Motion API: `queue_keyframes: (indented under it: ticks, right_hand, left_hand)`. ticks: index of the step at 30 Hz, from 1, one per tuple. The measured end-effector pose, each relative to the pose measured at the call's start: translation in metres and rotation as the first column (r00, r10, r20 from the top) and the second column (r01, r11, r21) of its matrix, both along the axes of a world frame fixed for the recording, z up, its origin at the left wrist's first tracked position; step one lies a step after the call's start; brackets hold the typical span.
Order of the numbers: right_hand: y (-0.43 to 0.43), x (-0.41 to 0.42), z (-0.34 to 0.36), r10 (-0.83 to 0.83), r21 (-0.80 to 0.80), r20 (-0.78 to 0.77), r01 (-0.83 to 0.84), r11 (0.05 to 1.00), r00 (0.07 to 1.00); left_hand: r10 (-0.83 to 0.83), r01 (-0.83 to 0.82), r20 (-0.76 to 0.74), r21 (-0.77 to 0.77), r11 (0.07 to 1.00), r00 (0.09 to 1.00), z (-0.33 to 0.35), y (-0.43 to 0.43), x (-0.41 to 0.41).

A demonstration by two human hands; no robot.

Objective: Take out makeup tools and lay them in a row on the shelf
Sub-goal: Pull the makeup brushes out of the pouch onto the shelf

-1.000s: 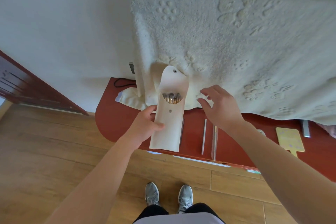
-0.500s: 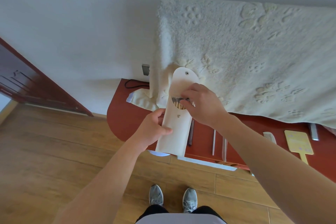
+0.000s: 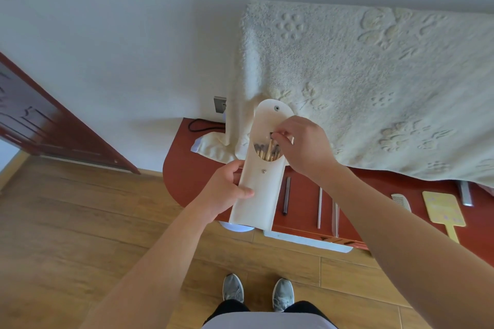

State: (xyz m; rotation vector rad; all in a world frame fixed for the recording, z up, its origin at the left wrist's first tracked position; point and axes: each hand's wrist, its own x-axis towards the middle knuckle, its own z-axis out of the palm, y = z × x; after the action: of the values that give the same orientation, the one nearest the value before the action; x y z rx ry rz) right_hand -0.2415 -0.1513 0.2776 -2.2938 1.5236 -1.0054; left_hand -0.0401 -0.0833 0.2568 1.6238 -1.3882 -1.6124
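Above the red shelf (image 3: 302, 203), the left hand (image 3: 224, 192) grips a cream pouch (image 3: 260, 181); the right hand (image 3: 302, 147) pinches a brush (image 3: 269, 148) at its mouth.

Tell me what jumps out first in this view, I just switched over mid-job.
Centre frame, the left hand holds a cream pouch upright over the red shelf, flap open, while the right hand pinches a brush at its mouth. Behind hangs a big cream paw-print blanket. Three slim tools already lie in a row right of the pouch.
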Motion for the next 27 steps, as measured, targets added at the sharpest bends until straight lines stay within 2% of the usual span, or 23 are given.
queue_keyframes:
  ticks: [9, 15, 18, 21, 24, 27]
  right_hand:
    - [-0.020, -0.030, 0.034, -0.173, 0.045, 0.054, 0.170, 0.984, 0.984]
    - [-0.019, -0.065, 0.051, -0.259, 0.043, 0.066, 0.256, 0.966, 0.964]
    - [-0.014, -0.087, 0.049, -0.272, 0.112, -0.007, 0.271, 0.956, 0.962]
    - [-0.007, -0.110, 0.033, -0.260, 0.224, -0.148, 0.288, 0.931, 0.954]
    - [0.002, -0.133, 0.006, -0.202, 0.353, -0.282, 0.297, 0.887, 0.938]
    - [0.009, -0.153, -0.023, -0.169, 0.464, -0.341, 0.322, 0.825, 0.925]
  left_hand:
    - [0.000, 0.000, 0.034, 0.017, 1.000, 0.999, -0.005, 0.007, 0.003]
    - [0.093, -0.096, 0.092, 0.027, 0.995, 0.991, -0.014, 0.012, 0.013]
    - [0.142, -0.145, 0.125, 0.020, 0.989, 0.982, -0.017, 0.013, 0.018]
    - [0.153, -0.155, 0.124, 0.008, 0.988, 0.981, -0.015, 0.012, 0.011]
    - [0.137, -0.137, 0.094, -0.007, 0.991, 0.986, -0.013, 0.009, -0.004]
    - [0.127, -0.126, 0.053, -0.013, 0.992, 0.990, -0.013, 0.006, -0.020]
